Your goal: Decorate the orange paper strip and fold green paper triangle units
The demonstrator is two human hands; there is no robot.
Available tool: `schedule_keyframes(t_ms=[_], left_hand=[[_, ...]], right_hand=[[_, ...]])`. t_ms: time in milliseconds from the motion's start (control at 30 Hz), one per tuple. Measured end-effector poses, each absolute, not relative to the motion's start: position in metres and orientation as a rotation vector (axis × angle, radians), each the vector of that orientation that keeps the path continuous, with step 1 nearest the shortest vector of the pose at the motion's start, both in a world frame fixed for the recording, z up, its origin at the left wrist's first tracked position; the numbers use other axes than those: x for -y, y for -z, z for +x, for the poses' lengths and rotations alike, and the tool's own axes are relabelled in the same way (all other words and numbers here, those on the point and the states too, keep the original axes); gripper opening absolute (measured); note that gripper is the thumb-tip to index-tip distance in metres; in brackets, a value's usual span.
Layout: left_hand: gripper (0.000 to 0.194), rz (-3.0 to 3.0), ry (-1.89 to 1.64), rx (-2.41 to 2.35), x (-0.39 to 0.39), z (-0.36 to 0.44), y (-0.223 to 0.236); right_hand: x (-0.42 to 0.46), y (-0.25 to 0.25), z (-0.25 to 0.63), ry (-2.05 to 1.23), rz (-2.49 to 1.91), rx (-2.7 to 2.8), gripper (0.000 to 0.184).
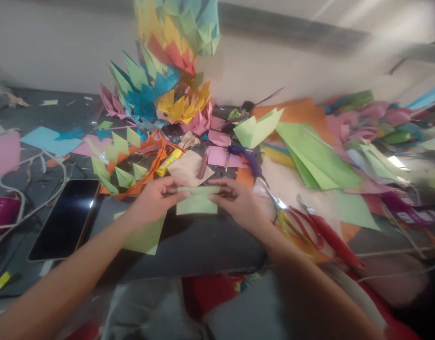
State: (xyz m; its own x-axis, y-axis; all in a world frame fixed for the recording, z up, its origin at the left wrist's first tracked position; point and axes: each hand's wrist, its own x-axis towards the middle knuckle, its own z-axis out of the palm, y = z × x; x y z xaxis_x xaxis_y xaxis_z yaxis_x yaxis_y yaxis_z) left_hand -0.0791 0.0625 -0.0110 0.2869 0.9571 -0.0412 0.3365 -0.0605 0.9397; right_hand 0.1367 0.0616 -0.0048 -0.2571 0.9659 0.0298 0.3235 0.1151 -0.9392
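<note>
A small light green folded paper [197,200] is held between both hands just above the dark table [189,245]. My left hand [155,198] pinches its left end with closed fingers. My right hand [238,200] pinches its right end the same way. Another light green sheet [144,236] lies under my left wrist. Behind the hands rises a tall model of folded paper points [164,85] in blue, yellow, green, pink and red.
A black phone [66,219] lies left of my left arm, beside white cables [33,182]. Red-handled scissors [327,233] and yellow-handled scissors [290,224] lie right of my right hand. Loose coloured sheets, a yellow glue stick [169,161] and large green folded papers [312,156] cover the far table.
</note>
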Motion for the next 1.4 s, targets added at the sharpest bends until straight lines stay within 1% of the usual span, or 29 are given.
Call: schedule_keyframes(t_ms=[67,200,233,333,400,667,933,1100,1267,1400], left_hand=[[0.028,1.698,-0.739,-1.22,-0.062,-0.077,0.015],[0.016,2.083,-0.535,-1.152,-0.066,-0.075,0.025],[0.015,2.171,-0.491,-1.114,-0.068,-0.075,0.027],[0.016,2.329,-0.448,-0.971,-0.071,-0.074,0.031],[0.019,2.371,-0.454,-0.904,-0.071,-0.074,0.031],[0.03,2.488,-0.313,-0.839,-0.063,-0.075,0.025],[0.033,2.786,-0.33,-0.745,-0.06,-0.079,0.03],[0.032,2.798,-0.357,-0.72,-0.059,-0.079,0.031],[0.023,2.676,-0.388,-0.807,-0.054,-0.073,0.028],[0.018,2.63,-0.392,-0.814,-0.054,-0.071,0.029]], right_hand=[[-0.062,0.011,0.143,-1.175,-1.32,1.75,0.016],[-0.062,0.031,0.163,-0.994,-1.343,1.992,0.01],[-0.063,0.036,0.168,-0.907,-1.293,2.088,0.012],[-0.064,0.043,0.179,-0.628,-1.013,2.363,0.026],[-0.065,0.041,0.185,-0.517,-0.86,2.488,0.029],[-0.065,0.035,0.198,-0.298,-0.637,2.691,0.033],[-0.061,0.036,0.198,-0.142,-0.637,2.817,0.032],[-0.058,0.037,0.196,-0.143,-0.63,2.792,0.031],[-0.048,0.035,0.189,-0.339,-0.882,2.65,0.022],[-0.04,0.036,0.184,-0.39,-0.966,2.554,0.021]])
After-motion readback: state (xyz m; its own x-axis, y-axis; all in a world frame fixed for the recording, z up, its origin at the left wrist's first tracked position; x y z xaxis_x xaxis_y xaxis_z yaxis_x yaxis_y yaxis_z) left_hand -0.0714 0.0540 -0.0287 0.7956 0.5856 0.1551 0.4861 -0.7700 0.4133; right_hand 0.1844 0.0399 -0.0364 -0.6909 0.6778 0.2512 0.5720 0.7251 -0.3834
